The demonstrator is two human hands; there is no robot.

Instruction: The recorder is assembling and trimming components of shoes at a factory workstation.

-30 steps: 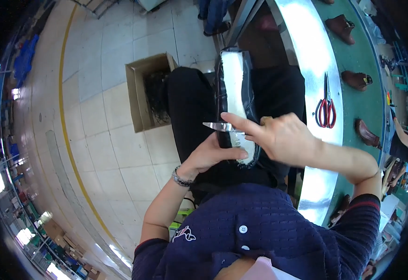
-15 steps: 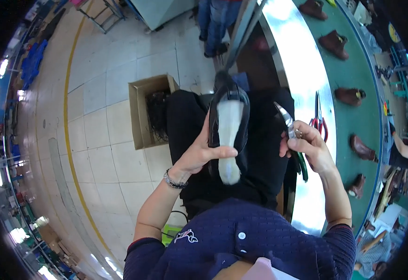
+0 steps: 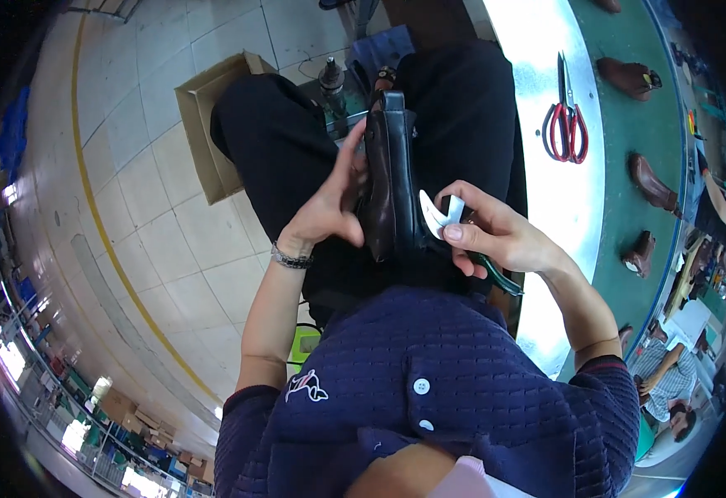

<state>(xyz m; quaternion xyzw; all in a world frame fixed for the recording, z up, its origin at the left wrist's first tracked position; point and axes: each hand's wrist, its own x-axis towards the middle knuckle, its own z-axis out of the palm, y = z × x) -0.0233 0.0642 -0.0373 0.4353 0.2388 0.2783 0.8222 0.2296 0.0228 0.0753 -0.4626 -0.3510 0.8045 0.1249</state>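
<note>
A dark brown leather shoe (image 3: 389, 183) stands between my thighs, its side turned up and its pale sole no longer in sight. My left hand (image 3: 328, 207) lies along the shoe's left side with the fingers stretched and the thumb held apart; the fingertips are partly hidden behind the leather. On the other side, my right hand (image 3: 496, 231) is closed around pincers (image 3: 436, 217) with bright curved jaws and green handles. The jaws are close by the shoe's right edge; whether they touch it I cannot tell.
Red-handled scissors (image 3: 564, 124) lie on the shiny metal bench (image 3: 537, 50) at right. Beyond it, brown shoes (image 3: 653, 183) stand on a green surface (image 3: 608, 249). A cardboard box (image 3: 205, 141) is on the floor by my left leg, and a metal post (image 3: 330, 83) rises between my knees.
The shoe has turned from sole-up to side-up. My left thumb has come off the sole. The pincers in my right hand have moved left, near the shoe. The whole view has shifted.
</note>
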